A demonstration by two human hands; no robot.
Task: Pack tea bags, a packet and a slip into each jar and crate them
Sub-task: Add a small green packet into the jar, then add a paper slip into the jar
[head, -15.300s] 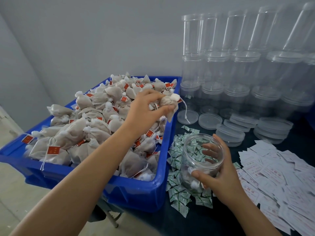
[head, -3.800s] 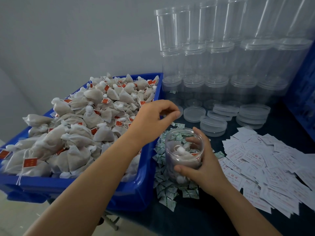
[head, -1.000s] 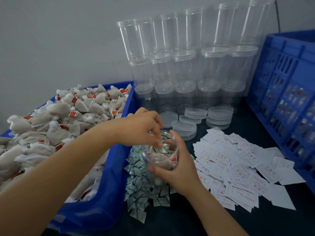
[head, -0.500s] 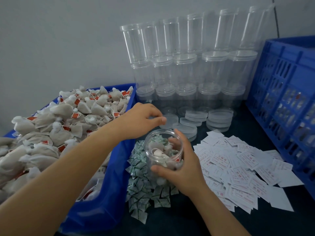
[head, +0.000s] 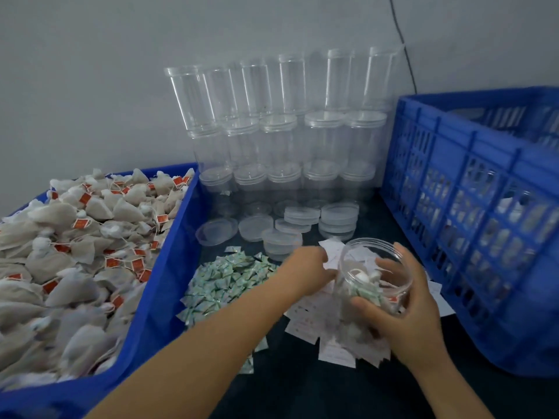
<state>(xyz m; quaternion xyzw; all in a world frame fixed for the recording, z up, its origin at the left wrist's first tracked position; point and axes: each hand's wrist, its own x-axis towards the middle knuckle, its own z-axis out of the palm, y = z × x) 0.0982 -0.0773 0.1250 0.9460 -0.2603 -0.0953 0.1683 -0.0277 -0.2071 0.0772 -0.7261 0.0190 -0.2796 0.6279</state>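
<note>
My right hand (head: 405,313) grips a clear jar (head: 370,244), tilted over the pile of white slips (head: 311,323). Inside the jar lie white tea bags and a green packet (head: 363,293). My left hand (head: 305,270) reaches across to the slips just left of the jar, and its fingertips pinch a slip (head: 331,252) that sticks up by the rim; the view is blurred there. A blue tray (head: 169,267) at the left is heaped with tea bags (head: 90,237). Green packets (head: 223,282) lie in a pile beside it.
A tall blue crate (head: 469,222) stands at the right, close to my right hand. Stacked empty clear jars (head: 287,131) line the back wall, with loose lids (head: 302,225) in front of them. The tabletop is dark.
My right hand has carried the jar right, from over the green packets to over the slips. My left hand has left the jar mouth and moved to the slips. A green packet now lies in the jar.
</note>
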